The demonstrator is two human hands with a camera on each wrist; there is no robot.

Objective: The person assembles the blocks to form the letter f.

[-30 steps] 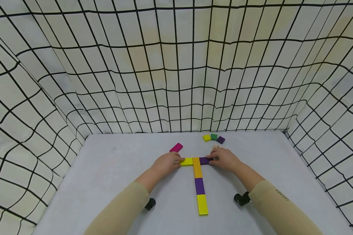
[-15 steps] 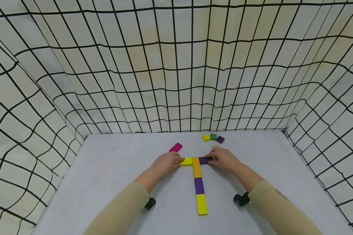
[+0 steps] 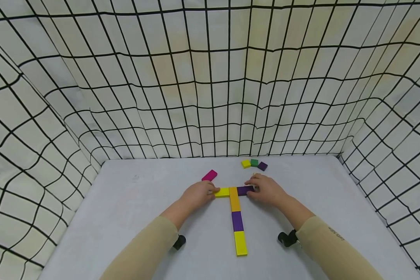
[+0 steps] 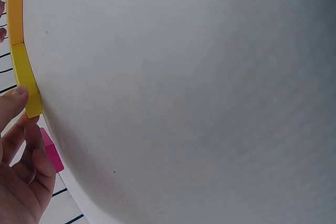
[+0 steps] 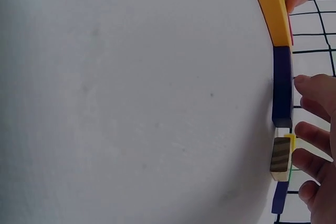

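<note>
Several flat coloured blocks form a T on the white table. Its stem runs from an orange block point(image 3: 235, 200) through a purple block point(image 3: 237, 221) to a yellow block point(image 3: 240, 243) nearest the person. My left hand point(image 3: 197, 195) pinches the outer end of the yellow block point(image 4: 25, 72) that makes the T's left arm. A dark purple block point(image 5: 282, 85) makes the right arm, lying against the orange one. Around its outer end my right hand point(image 3: 268, 190) has thumb and fingers parted; in the right wrist view they stand off the block.
A pink block point(image 3: 209, 175) lies just beyond the left hand. Beside the right hand's fingers is a striped wooden block point(image 5: 281, 156). Farther back sit small yellow point(image 3: 245, 164), green point(image 3: 254, 163) and dark purple point(image 3: 262, 166) blocks. Black netting point(image 3: 213, 105) encloses the table's back and sides.
My right hand's fingers have parted and let go of the dark purple block, with the index finger lifting slightly away. The left hand and the blocks look unchanged.
</note>
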